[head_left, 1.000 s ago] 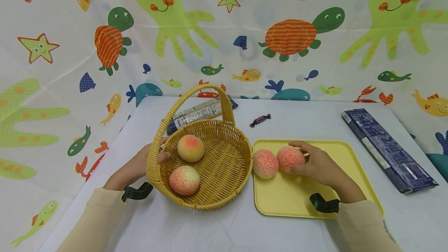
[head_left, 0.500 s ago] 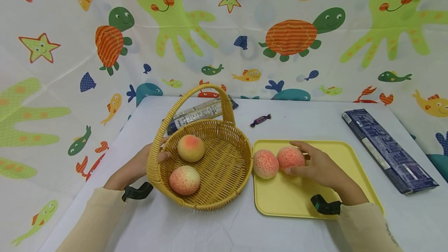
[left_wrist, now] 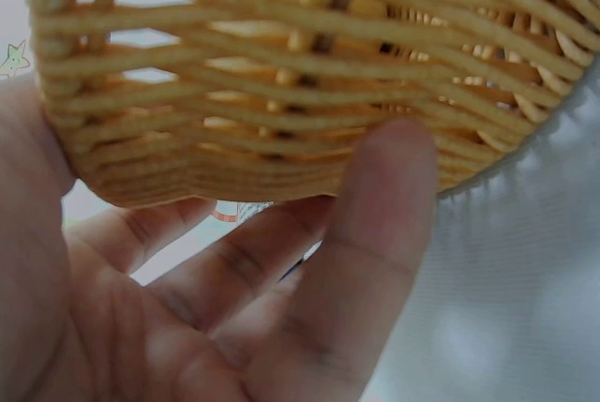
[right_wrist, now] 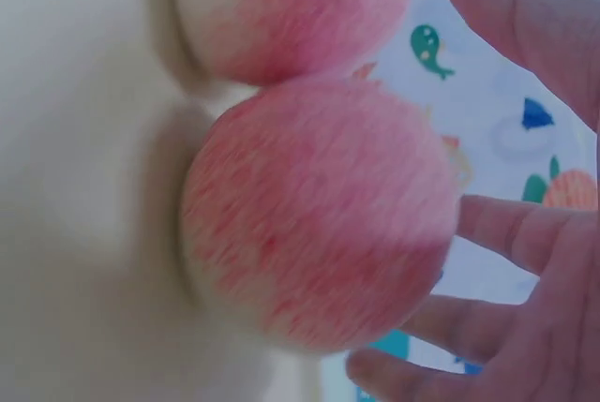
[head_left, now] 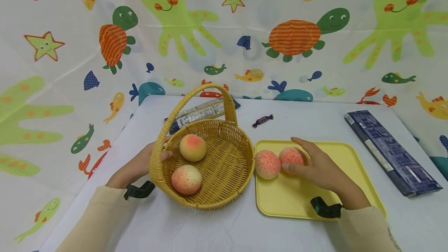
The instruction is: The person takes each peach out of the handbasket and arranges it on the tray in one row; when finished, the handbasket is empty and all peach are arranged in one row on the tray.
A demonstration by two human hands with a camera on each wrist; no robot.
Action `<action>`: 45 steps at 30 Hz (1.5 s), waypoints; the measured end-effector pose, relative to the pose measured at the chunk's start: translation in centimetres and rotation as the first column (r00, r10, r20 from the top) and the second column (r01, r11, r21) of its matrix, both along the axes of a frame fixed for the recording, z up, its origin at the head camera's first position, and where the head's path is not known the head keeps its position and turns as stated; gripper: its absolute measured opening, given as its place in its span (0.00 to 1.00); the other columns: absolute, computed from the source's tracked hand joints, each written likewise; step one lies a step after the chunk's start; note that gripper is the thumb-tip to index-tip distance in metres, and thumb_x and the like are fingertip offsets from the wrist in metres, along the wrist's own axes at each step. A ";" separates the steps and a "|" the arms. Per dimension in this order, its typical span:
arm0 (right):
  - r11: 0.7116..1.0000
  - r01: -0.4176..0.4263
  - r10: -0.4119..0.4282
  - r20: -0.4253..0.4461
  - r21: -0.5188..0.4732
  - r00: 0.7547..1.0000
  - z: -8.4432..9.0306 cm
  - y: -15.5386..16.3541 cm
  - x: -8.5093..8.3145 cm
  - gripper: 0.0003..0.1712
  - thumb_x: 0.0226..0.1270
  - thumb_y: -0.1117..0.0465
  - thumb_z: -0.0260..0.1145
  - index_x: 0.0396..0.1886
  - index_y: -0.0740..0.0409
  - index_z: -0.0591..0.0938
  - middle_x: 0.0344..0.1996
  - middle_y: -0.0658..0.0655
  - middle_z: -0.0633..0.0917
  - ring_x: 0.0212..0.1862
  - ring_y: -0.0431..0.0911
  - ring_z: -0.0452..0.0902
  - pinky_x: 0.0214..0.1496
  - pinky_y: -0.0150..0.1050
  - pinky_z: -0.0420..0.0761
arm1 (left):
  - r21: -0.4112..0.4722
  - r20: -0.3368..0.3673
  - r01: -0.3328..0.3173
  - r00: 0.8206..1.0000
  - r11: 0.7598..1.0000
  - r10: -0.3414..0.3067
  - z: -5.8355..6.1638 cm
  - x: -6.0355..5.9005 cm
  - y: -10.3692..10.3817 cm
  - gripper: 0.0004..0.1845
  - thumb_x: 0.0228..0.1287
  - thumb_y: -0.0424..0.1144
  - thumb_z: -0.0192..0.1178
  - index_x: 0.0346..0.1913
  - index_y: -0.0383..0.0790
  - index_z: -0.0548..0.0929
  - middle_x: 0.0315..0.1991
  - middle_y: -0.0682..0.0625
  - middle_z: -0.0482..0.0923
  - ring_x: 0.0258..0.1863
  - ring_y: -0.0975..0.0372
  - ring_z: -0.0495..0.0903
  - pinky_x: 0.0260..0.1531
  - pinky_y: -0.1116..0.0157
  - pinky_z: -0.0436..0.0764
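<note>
Fingers of right hand (head_left: 320, 170) have loosened – grip on pink speckled peach (head_left: 292, 156) eased to open cupping, peach resting on yellow plastic tray (head_left: 353, 166) beside second peach (head_left: 267, 164). Left hand (head_left: 140, 164) holds rim of woven wicker basket (head_left: 224, 189) – steadying it on surface.

Head view high, wide; 2 wrist views close, sharing basket (head_left: 210, 166), peach (right_wrist: 319, 215).

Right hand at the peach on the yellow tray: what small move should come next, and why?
Probably close the fingers round the right-hand peach. The right hand cups it with fingers spread, so there is no firm grip. The left hand steadies the basket, which holds two peaches with room to spare.
</note>
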State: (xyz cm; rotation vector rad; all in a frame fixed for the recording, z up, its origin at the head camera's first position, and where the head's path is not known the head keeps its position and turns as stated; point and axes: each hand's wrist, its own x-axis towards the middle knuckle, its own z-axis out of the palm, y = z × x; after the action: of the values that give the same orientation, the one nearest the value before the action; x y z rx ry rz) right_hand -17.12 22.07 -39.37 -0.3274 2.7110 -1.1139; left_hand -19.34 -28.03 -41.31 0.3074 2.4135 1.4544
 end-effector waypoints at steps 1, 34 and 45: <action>1.000 -0.004 0.004 -0.017 0.001 1.000 0.1 -0.1 0.1 0.54 0.66 0.39 0.73 0.83 0.56 0.60 0.79 0.70 0.60 0.78 0.72 0.52 0.71 0.77 0.58 | 0.004 -0.004 0.006 1.000 1.000 -0.006 0.0 0.0 0.0 0.33 0.75 0.38 0.56 0.80 0.38 0.63 0.59 0.30 0.80 0.41 0.55 0.89 0.36 0.58 0.89; 0.867 -0.462 0.446 -0.120 -0.188 0.887 2.3 -17.6 1.0 0.46 0.66 0.50 0.76 0.80 0.53 0.68 0.75 0.53 0.72 0.76 0.49 0.65 0.76 0.54 0.66 | -0.001 0.017 0.007 1.000 1.000 -0.007 0.2 -0.2 -0.1 0.32 0.77 0.39 0.56 0.79 0.40 0.63 0.63 0.33 0.77 0.50 0.52 0.84 0.44 0.61 0.88; 0.807 -0.568 0.562 -0.083 -0.161 0.823 0.9 -20.3 0.5 0.40 0.69 0.53 0.74 0.77 0.57 0.71 0.72 0.54 0.76 0.72 0.44 0.70 0.75 0.47 0.69 | -0.027 0.036 0.006 0.999 1.000 -0.005 0.3 0.0 -0.1 0.33 0.78 0.39 0.56 0.80 0.42 0.61 0.65 0.35 0.75 0.51 0.52 0.82 0.47 0.62 0.86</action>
State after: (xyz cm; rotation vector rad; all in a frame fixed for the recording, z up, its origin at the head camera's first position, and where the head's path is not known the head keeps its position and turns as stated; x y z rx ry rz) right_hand -16.61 1.76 -38.44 -1.1068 2.2757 -1.1568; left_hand -19.35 -28.10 -40.99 0.2789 2.4004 1.4115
